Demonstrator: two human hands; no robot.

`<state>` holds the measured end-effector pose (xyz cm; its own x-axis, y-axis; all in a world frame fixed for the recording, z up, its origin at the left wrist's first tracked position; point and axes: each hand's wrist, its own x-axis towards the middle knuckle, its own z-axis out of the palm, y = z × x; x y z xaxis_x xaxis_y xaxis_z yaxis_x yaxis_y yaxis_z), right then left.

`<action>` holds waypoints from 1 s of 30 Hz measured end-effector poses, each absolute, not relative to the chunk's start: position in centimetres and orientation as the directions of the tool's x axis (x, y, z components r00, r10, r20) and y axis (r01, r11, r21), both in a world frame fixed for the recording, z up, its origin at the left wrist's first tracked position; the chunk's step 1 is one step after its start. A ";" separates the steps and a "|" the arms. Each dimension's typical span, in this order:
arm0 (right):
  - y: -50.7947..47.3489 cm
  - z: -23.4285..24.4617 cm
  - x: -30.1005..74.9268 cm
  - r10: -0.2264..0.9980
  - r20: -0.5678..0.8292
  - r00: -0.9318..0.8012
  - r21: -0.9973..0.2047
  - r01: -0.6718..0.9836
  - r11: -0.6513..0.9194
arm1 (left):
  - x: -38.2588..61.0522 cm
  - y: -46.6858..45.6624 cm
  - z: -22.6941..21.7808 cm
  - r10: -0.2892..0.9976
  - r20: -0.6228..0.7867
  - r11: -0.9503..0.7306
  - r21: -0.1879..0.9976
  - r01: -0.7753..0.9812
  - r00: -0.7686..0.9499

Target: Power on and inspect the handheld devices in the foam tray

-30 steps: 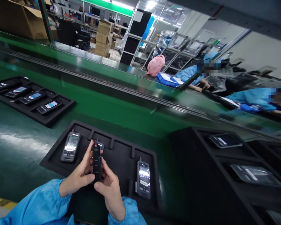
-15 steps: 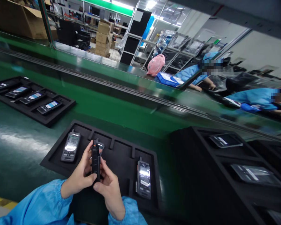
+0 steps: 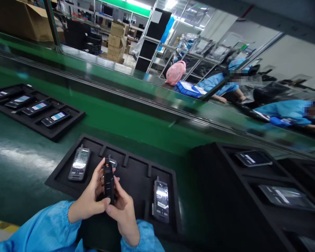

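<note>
Both hands grip one black handset (image 3: 108, 180), held upright and edge-on, with an orange stub at its top. My left hand (image 3: 90, 199) wraps its left side. My right hand (image 3: 124, 211) presses its right side and lower end. The handset hovers over a black foam tray (image 3: 136, 175) on the green conveyor belt (image 3: 21, 164). One handset (image 3: 79, 163) lies screen-up in the tray's left slot, another handset (image 3: 161, 201) in the right slot. A further device (image 3: 112, 162) peeks out just behind the held one.
A second tray (image 3: 35, 120) with several lit handsets lies farther left on the belt. A tall black stack of trays (image 3: 225, 196) stands at the right. Across the line, people in blue coats (image 3: 212, 84) work beside a pink fan (image 3: 174, 72). Cardboard boxes (image 3: 117, 42) are stacked behind.
The handset stays in both hands. My right fingers have curled closer around its lower part, and the view has shifted slightly.
</note>
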<state>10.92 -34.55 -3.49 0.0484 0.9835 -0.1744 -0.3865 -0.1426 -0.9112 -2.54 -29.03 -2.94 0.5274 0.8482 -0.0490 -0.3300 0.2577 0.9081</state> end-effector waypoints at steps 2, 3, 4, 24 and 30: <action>-34.7 -3.5 11.0 0.989 -0.139 0.050 -0.928 -0.355 -0.112 | -2.4 -29.3 -2.9 0.849 -0.022 0.238 0.908 -0.346 0.528; -34.8 -3.4 11.1 0.991 -0.125 0.050 -0.936 -0.338 -0.101 | -2.4 -29.5 -2.8 0.853 -0.010 0.231 0.904 -0.360 0.522; -34.9 -3.4 11.1 0.992 -0.114 0.051 -0.942 -0.322 -0.091 | -2.3 -29.6 -2.8 0.858 0.000 0.224 0.899 -0.375 0.513; -34.6 -3.6 10.8 0.987 -0.134 0.091 -0.947 -0.305 -0.101 | -2.3 -29.2 -3.0 0.842 -0.063 0.309 0.870 -0.383 0.536; -34.4 -3.0 11.1 0.993 -0.117 -0.002 -0.934 -0.340 -0.111 | -2.3 -28.5 -2.7 0.859 -0.076 0.333 0.834 -0.440 0.507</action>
